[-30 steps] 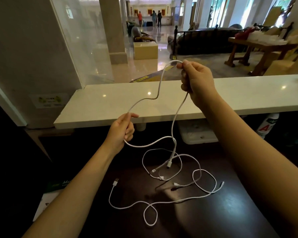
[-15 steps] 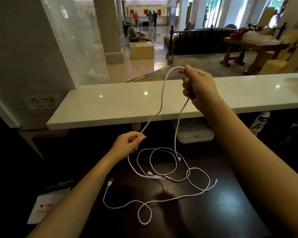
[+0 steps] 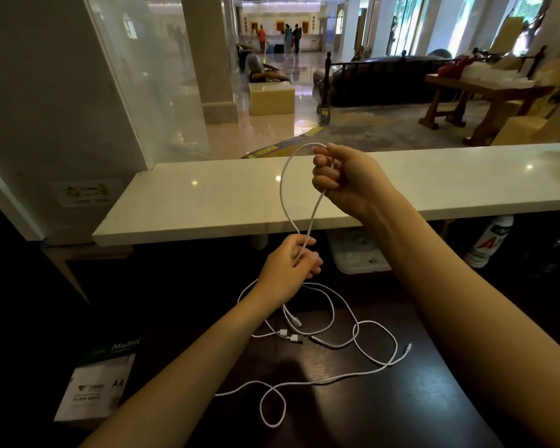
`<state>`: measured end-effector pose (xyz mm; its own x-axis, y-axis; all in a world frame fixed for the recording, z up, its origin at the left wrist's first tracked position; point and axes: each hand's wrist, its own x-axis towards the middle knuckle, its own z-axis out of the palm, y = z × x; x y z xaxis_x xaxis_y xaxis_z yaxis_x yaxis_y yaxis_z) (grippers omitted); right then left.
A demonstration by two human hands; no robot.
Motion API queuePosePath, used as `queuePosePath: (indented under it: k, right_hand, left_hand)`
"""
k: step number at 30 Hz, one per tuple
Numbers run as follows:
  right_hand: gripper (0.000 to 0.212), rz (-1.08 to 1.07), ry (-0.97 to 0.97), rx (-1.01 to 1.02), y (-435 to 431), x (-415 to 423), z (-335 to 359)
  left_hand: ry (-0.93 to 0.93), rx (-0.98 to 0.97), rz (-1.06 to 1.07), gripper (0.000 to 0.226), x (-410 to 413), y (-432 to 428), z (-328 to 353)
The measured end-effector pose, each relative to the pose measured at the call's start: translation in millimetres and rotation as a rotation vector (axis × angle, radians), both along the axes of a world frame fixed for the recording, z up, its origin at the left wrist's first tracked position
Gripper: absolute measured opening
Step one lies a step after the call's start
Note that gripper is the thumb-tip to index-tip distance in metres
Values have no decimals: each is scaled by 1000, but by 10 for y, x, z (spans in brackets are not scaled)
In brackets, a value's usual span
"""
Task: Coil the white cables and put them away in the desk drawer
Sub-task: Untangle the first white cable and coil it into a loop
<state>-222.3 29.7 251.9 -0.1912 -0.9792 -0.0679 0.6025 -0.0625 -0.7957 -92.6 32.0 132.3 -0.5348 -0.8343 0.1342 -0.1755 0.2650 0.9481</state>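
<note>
A white cable [image 3: 282, 195] forms a narrow loop in the air between my hands. My right hand [image 3: 343, 179] pinches the top of the loop above the white counter. My left hand [image 3: 291, 263] grips both strands of the same cable lower down, just under the counter's edge. More white cables [image 3: 362, 337] lie in loose tangled loops on the dark desk [image 3: 353, 409] below, their plugs close together near the middle. No drawer is in view.
A white stone counter [image 3: 207, 202] runs across above the desk. A pack of A4 paper [image 3: 94, 386] sits low at the left. A white box [image 3: 356, 257] and a bottle [image 3: 488, 240] stand under the counter. Beyond the glass is a lobby with people.
My left hand has moved right and up along the cable, closing in under my right hand. The hanging loop has become shorter and narrower. The cables on the desk have shifted slightly.
</note>
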Motion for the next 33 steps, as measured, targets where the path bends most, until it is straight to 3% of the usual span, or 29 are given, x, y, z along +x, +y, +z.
queuePosePath:
  k: [3, 7, 10, 12, 14, 16, 18, 20, 23, 29, 31, 33]
  right_hand:
    - [19, -53, 105, -9, -8, -50, 14]
    - [20, -94, 511, 61, -11, -99, -102]
    - [30, -148, 1078, 127, -48, -133, -281]
    - [31, -279, 1444, -17, -27, -133, -313]
    - [33, -266, 1423, -204, 39, -104, -274]
    - [34, -52, 1236, -278, 111, -75, -210]
    - [30, 58, 1262, -306, 143, -57, -166]
    - [26, 10, 1272, -310, 74, -70, -178]
    - [25, -180, 1140, -256, -53, -87, -214]
    - [28, -413, 1099, -111, -194, -145, -386]
    - [27, -371, 1150, -72, -195, -134, -478]
    - [25, -194, 1234, -80, -151, -62, -574]
  left_hand:
    - [145, 135, -34, 22, 90, 21, 28]
    - [307, 197, -95, 27, 205, -41, 297]
    - [374, 279, -140, 28, 238, -123, 573]
    - [383, 321, -145, 28, 268, -179, 714]
    - [402, 349, -152, 27, 304, -235, 823]
    - [458, 389, -158, 27, 336, -311, 914]
    - [523, 468, -185, 29, 371, -390, 986]
    - [590, 591, -257, 29, 415, -439, 1022]
    - [678, 727, -396, 26, 475, -428, 1002]
    - [835, 791, -620, 16, 590, -437, 1028]
    - [865, 775, -607, 15, 597, -435, 1072]
    - [889, 726, -529, 19, 574, -447, 1105]
